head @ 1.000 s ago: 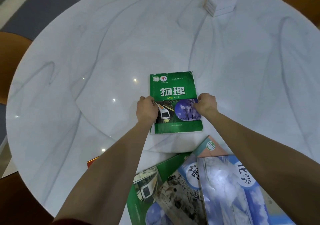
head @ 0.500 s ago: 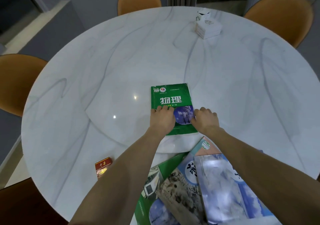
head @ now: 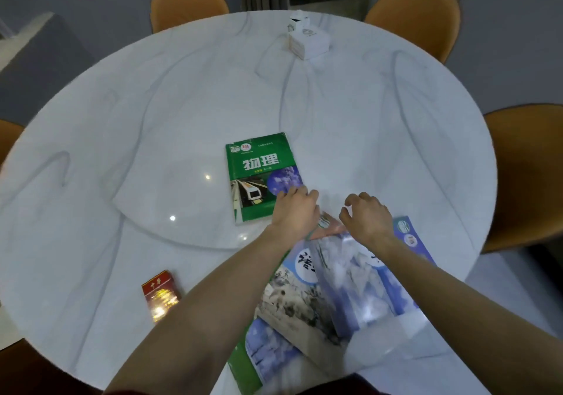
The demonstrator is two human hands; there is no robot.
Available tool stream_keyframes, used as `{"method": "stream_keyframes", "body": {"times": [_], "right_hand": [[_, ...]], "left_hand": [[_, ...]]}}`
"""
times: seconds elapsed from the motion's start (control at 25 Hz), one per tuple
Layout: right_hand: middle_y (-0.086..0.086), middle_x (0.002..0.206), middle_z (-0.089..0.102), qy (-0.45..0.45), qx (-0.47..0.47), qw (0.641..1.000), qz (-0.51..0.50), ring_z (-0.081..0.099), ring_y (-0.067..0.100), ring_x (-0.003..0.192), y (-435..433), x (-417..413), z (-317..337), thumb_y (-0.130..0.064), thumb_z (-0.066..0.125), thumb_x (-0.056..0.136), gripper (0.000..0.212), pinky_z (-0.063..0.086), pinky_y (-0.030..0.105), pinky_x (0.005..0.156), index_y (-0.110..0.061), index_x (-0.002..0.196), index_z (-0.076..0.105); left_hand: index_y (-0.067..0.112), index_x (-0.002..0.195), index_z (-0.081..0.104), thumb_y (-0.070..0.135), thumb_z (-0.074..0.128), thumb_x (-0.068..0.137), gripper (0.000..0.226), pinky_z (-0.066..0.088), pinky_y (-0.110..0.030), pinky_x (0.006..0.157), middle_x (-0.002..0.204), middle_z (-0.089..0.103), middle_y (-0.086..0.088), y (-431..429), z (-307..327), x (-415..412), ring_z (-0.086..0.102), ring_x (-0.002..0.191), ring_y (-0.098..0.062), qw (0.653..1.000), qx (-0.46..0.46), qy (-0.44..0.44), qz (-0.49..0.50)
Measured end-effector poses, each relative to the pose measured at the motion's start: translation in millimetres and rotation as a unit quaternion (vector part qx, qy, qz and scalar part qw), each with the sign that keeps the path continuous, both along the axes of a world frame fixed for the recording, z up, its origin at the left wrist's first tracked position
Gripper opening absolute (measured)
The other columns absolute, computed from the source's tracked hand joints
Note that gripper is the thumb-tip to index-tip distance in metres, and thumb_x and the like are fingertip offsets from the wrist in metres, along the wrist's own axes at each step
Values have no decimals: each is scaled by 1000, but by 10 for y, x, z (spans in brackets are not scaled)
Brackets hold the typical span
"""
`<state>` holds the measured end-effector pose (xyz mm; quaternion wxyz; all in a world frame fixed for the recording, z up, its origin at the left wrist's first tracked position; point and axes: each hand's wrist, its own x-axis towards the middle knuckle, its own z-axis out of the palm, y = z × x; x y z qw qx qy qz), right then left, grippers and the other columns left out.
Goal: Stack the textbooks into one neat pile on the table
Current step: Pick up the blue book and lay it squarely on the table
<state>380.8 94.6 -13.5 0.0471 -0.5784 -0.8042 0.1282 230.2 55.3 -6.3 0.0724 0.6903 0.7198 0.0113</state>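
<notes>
A green physics textbook (head: 259, 169) lies flat near the middle of the round marble table (head: 152, 105). My left hand (head: 294, 210) hovers over its near right corner, fingers loosely curled, holding nothing. To its right, my right hand (head: 365, 216) is off the green book, fingers apart and empty, above the far end of a loose overlapping heap of textbooks at the near edge. That heap includes a blue cloud-cover book (head: 362, 279), a book with an ink painting (head: 292, 297) and another green book (head: 259, 358).
A red cigarette pack (head: 160, 295) lies at the near left. Small white boxes (head: 307, 41) stand at the table's far side. Orange chairs (head: 417, 13) ring the table at the back, right and left.
Both hands have let go of the green textbook and pulled back toward me and to the right. The camera has tilted up, showing more of the table and chairs.
</notes>
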Motion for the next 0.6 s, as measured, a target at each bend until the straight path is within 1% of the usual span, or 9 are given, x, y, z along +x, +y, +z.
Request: {"method": "stream_keyframes", "body": {"times": [0.08,0.16,0.24,0.36,0.48,0.52,0.6], "right_hand": [[15,104,63,5,5,1000,-29,59,33,96,-160,238,-30,-25,44,92,30,49,38,77,-6,107,63],[15,99,63,22,-1,998,-53,60,34,92,-309,432,-86,-24,46,91,29,47,35,69,-4,102,63],[16,99,63,38,-18,995,-86,61,34,91,-465,624,-151,-24,47,90,28,49,36,70,-4,101,63],[16,103,64,22,-39,988,-150,59,34,95,-705,859,-303,-25,49,91,29,48,37,73,-6,105,64],[14,107,62,46,-90,968,-232,58,33,96,-938,1009,-462,-24,50,91,26,47,35,70,-5,104,61],[14,107,61,57,-105,959,-259,57,32,92,-1006,1047,-510,-23,50,90,24,45,33,67,-6,103,60],[14,102,62,73,-127,942,-302,54,29,79,-1134,1100,-592,-23,51,89,22,42,30,63,-6,99,60]], "left_hand": [[12,122,54,31,42,93,37,39,-43,93,121,59,-12,-11,-55,192,52,114,-32,999,-3,5,-31],[13,121,54,28,41,93,34,38,-41,91,120,59,-10,-32,-130,319,52,113,-30,999,-1,10,-52],[14,120,54,27,41,93,33,37,-40,89,118,59,-9,-45,-202,440,52,111,-29,997,-1,8,-81],[13,121,53,28,42,94,33,37,-40,91,119,59,-11,-67,-355,544,52,111,-30,992,-18,-11,-121],[10,119,53,27,44,93,33,39,-40,93,119,58,-14,-47,-501,593,51,110,-32,988,-57,-34,-137],[8,120,52,27,45,93,33,41,-41,91,120,57,-15,-32,-537,614,51,111,-32,987,-74,-48,-135],[7,122,50,28,46,93,36,43,-43,86,122,55,-16,-2,-582,663,49,113,-32,984,-98,-59,-134]]}}
